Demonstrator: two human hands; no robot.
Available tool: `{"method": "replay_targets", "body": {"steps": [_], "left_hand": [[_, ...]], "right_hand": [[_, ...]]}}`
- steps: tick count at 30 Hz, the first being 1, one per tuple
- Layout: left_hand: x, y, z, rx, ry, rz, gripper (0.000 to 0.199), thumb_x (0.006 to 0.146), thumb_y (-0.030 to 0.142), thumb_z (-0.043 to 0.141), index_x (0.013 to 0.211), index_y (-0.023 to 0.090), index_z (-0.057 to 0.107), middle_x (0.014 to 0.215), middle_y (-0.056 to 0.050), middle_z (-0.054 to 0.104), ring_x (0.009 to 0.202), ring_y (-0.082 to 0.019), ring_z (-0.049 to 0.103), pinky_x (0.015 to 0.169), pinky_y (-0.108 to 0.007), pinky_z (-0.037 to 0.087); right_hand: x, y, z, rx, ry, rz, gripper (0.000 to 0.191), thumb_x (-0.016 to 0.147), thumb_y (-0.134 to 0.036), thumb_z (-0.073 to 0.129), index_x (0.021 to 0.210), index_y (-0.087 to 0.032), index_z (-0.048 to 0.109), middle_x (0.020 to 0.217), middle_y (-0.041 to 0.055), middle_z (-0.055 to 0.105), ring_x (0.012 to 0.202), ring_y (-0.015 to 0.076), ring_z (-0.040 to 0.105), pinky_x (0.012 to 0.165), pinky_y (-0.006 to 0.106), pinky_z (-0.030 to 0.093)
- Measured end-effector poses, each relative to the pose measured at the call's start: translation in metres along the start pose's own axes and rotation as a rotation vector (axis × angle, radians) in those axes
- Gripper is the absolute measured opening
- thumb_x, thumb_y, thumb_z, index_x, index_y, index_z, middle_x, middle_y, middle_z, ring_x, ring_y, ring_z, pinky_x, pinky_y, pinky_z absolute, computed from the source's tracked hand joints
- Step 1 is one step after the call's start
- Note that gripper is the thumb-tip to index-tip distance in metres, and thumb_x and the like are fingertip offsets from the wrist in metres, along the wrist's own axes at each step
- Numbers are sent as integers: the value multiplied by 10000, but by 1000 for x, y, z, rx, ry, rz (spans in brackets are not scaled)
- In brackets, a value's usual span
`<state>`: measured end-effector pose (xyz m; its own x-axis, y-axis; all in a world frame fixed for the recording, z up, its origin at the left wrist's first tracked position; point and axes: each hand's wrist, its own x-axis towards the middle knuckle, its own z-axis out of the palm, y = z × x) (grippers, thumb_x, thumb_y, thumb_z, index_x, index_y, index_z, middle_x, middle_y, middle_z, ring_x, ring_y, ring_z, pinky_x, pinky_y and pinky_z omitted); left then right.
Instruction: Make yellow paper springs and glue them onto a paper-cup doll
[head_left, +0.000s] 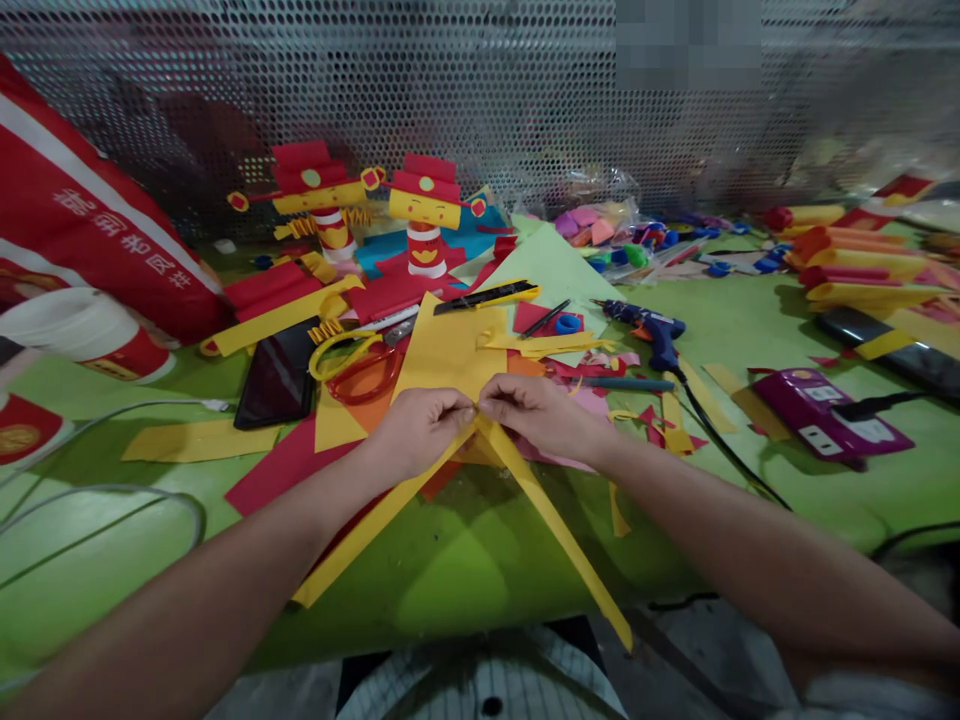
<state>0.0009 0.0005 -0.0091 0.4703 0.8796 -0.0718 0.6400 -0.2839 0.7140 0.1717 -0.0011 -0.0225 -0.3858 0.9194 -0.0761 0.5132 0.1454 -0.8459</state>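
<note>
Two long yellow paper strips meet at their upper ends between my fingertips. My left hand (424, 428) pinches the left yellow strip (382, 525), which slants down to the left. The right yellow strip (559, 530) slants down past the table's front edge, its top end pinched in my right hand (536, 412). Both hands nearly touch at the fingertips, over a yellow paper sheet (446, 350). Scissors with yellow and red handles (367, 370) lie behind my left hand. A black and yellow cutter (491, 297) lies beyond the sheet.
Two paper figures with red hats (426, 205) stand at the back. A black phone (277, 375) and paper cups (90, 335) are on the left. On the right are a blue glue gun (660, 335), its black cable and a purple power strip (829, 415). Paper scraps surround my hands.
</note>
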Motion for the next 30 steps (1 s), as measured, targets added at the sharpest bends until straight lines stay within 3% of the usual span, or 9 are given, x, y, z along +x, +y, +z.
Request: {"method": "replay_targets", "body": {"steps": [4, 7, 11, 19, 25, 30], "left_hand": [[0, -1, 0, -90, 61, -51, 210, 782, 272, 465, 655, 163, 592, 600, 1, 633, 574, -123, 545, 563, -224, 395], [0, 0, -1, -263, 24, -107, 170, 776, 263, 477, 664, 172, 567, 571, 4, 631, 550, -128, 569, 540, -226, 415], [0, 2, -1, -421, -16, -176, 159, 777, 219, 475, 641, 171, 543, 515, 22, 604, 493, -112, 566, 523, -217, 421], [1, 2, -2, -205, 57, -138, 171, 779, 235, 491, 636, 173, 563, 511, 29, 613, 489, -112, 547, 538, -220, 396], [3, 4, -3, -260, 44, -188, 159, 754, 233, 519, 618, 170, 570, 453, 51, 570, 446, -93, 511, 518, -209, 379], [4, -1, -1, -233, 40, -154, 148, 741, 274, 538, 669, 169, 614, 488, 43, 590, 481, -105, 518, 529, -217, 381]], "right_hand": [[-4, 2, -5, -31, -94, 31, 176, 782, -345, 533, 764, -170, 547, 573, -45, 490, 487, 83, 453, 479, 209, 333], [-3, 2, -8, 3, -158, 72, 178, 812, -336, 485, 776, -175, 550, 530, -60, 456, 430, 79, 432, 451, 212, 330], [-1, 0, -11, -77, -121, -3, 128, 806, -259, 487, 776, -165, 568, 632, -31, 536, 560, 91, 475, 536, 212, 360], [-2, -2, -12, -213, -70, -54, 209, 859, -297, 456, 785, -159, 596, 719, 6, 627, 655, 116, 548, 576, 211, 378], [-2, -3, -9, -277, 54, -13, 227, 846, -264, 505, 1000, -186, 652, 939, 46, 696, 807, 155, 620, 656, 228, 429], [-3, -4, -10, -285, 46, -59, 231, 843, -220, 478, 890, -203, 703, 843, 16, 711, 731, 143, 623, 630, 220, 428]]}}
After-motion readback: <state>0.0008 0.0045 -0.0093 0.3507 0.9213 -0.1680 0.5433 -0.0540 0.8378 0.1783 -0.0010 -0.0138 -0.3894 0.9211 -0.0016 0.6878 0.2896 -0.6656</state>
